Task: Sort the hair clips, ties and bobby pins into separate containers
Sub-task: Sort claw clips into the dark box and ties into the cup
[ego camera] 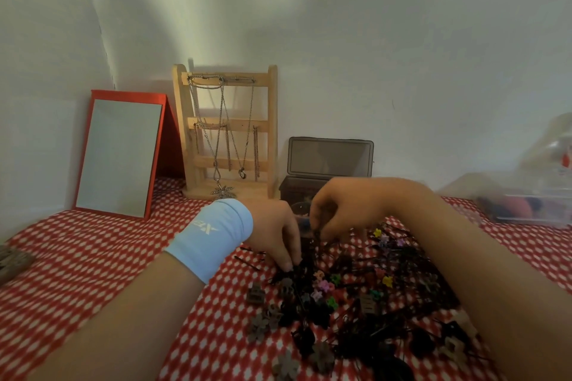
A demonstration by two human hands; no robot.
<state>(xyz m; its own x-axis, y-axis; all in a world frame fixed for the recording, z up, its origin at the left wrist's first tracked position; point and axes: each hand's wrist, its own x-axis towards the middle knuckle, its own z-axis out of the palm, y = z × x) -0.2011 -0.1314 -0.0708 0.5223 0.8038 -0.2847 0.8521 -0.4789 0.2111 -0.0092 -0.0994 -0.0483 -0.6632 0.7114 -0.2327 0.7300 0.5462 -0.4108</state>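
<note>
White wall at the back; red-and-white checked cloth (93, 257) is spread over the whole surface. Left hand (272, 232), with a pale blue wristband (210, 235) on its wrist, is angled down from the lower left of the frame; its fingers are bunched and curled, tips pressed into the upper edge of the pile (356, 294). Whether anything is pinched there cannot be told. Right hand (346, 210) is arched above the pile at centre frame, forearm entering from the lower right; its fingers are curled and drawn together on a dark piece (313, 232), too blurred to name. The two hands are held just beside each other. The pile is noted at lower centre and right: black bobby pins (247, 260), small coloured flower clips (325, 284), dark tangled items. Behind the hands a dark box (329, 161) is seen with its lid raised; a clear container (532, 207) is blurred at right edge. Red-framed mirror (119, 158) and wooden chain stand (244, 124) are propped at upper left.
</note>
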